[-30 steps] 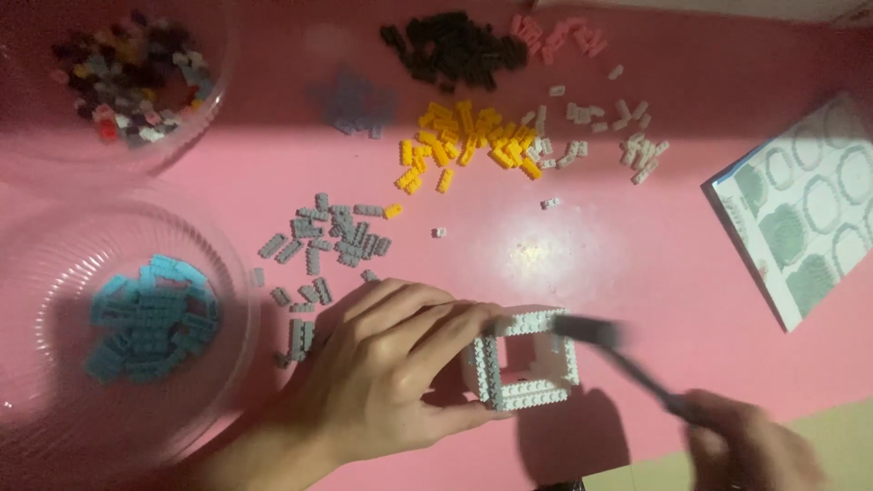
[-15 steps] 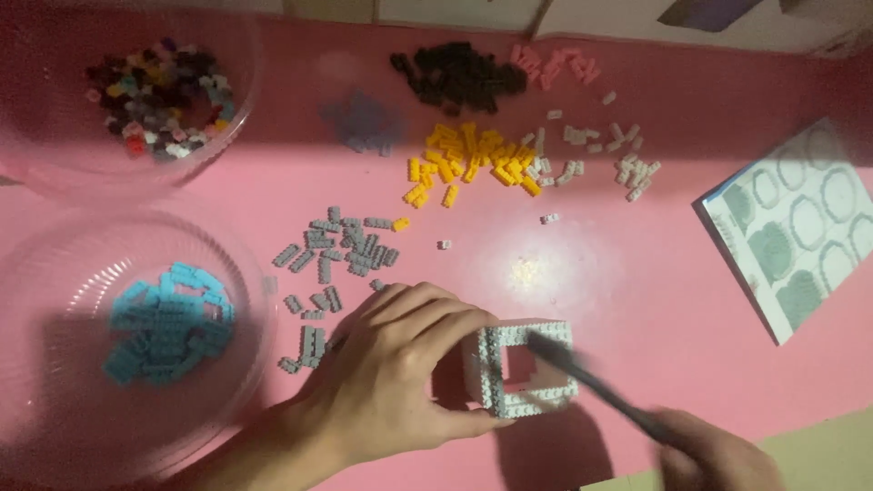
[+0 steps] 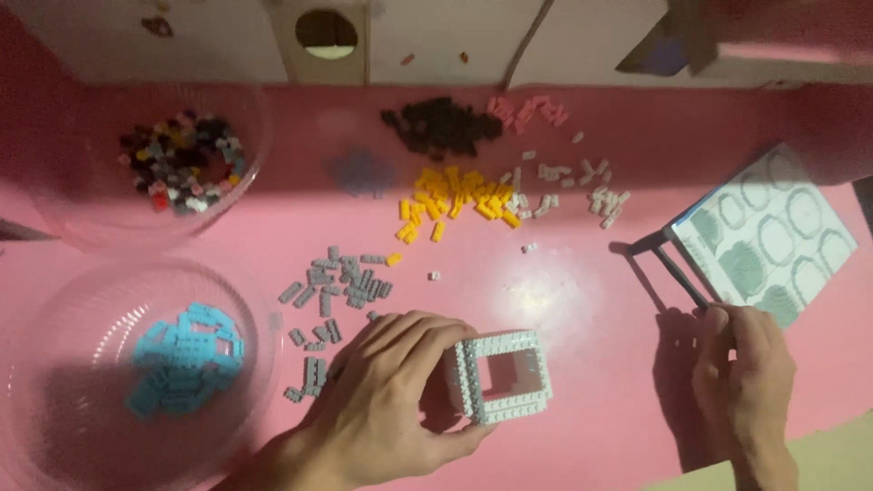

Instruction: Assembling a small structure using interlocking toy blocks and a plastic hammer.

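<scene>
Since the earlier frame, right hand (image 3: 744,382) is drawing its gripped tweezers (image 3: 675,268) rightward, off the white frame (image 3: 502,376); left hand (image 3: 389,400) is clasping that frame's left side on the bench (image 3: 591,309).

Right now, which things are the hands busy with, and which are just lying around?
In use:
left hand gripping white brick frame
right hand holding dark tweezers

Lying about:
grey bricks
yellow bricks
black bricks
bowl of blue bricks
booklet
</scene>
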